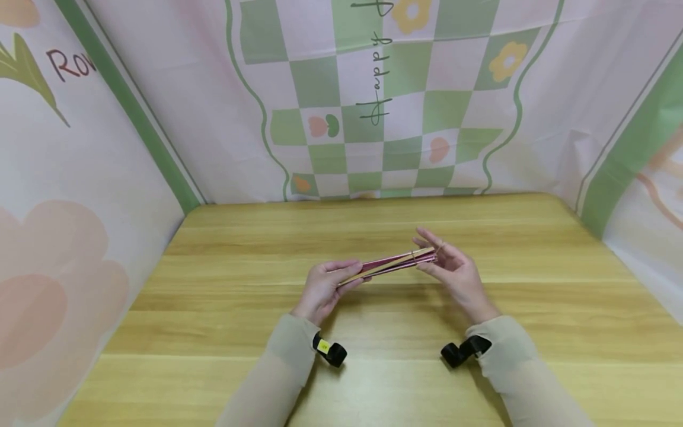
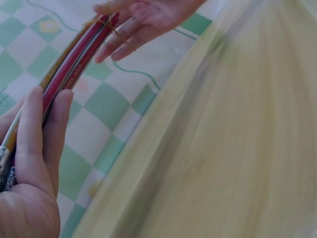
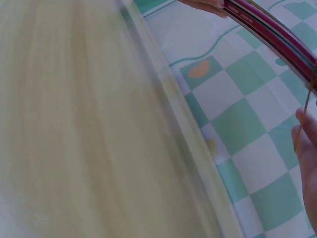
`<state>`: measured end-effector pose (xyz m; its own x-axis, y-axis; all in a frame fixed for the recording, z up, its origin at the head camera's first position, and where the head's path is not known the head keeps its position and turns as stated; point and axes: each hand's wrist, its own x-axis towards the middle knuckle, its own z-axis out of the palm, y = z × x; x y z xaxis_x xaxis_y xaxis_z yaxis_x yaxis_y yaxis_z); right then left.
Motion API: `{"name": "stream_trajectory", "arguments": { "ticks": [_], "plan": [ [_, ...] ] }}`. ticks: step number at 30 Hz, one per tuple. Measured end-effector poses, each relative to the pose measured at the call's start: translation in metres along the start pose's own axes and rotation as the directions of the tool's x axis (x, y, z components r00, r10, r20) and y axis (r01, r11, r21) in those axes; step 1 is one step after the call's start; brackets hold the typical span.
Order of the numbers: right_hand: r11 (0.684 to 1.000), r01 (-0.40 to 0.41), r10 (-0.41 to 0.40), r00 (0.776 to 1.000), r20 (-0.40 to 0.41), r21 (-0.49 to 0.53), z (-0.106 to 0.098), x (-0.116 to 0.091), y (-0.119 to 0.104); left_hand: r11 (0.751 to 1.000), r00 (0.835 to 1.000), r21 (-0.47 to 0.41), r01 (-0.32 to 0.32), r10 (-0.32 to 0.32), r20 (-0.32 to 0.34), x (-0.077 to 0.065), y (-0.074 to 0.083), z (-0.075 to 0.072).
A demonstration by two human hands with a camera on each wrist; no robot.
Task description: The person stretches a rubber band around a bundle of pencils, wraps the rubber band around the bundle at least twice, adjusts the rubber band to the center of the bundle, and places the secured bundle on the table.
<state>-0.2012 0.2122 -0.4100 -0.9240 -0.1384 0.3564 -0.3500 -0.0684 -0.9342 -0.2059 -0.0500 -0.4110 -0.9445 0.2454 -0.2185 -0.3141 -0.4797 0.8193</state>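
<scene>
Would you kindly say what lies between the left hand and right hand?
The head view shows a bundle of pencils between the left hand and the right hand, a rubber band around its right end.

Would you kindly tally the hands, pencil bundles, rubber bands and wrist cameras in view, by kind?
Hands: 2 (left hand, right hand)
Bundle of pencils: 1; individual pencils overlap too much to count
Rubber band: 1
Wrist cameras: 2 (left wrist camera, right wrist camera)
Total: 6
</scene>
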Motion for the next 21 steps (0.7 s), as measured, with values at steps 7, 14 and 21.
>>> {"name": "stream_trajectory", "arguments": {
  "ticks": [7, 14, 21],
  "plan": [
    [0.996, -0.029, 0.035, 0.997, 0.071, -0.081, -0.003, 0.000, -0.007, 0.998, 1.000, 0.056, -0.002, 0.001, 0.011, 0.000, 0.001, 0.000],
    [0.987, -0.072, 0.092, 0.986, 0.142, -0.142, -0.005, 0.002, -0.009, 0.989, 1.000, 0.149, 0.021, -0.021, 0.002, -0.002, 0.007, -0.002],
    [0.986, -0.149, 0.161, 0.970, 0.182, -0.075, -0.005, 0.003, -0.007, 0.972, 0.999, 0.233, 0.024, -0.028, 0.016, -0.004, 0.011, -0.003]
  ]
}}
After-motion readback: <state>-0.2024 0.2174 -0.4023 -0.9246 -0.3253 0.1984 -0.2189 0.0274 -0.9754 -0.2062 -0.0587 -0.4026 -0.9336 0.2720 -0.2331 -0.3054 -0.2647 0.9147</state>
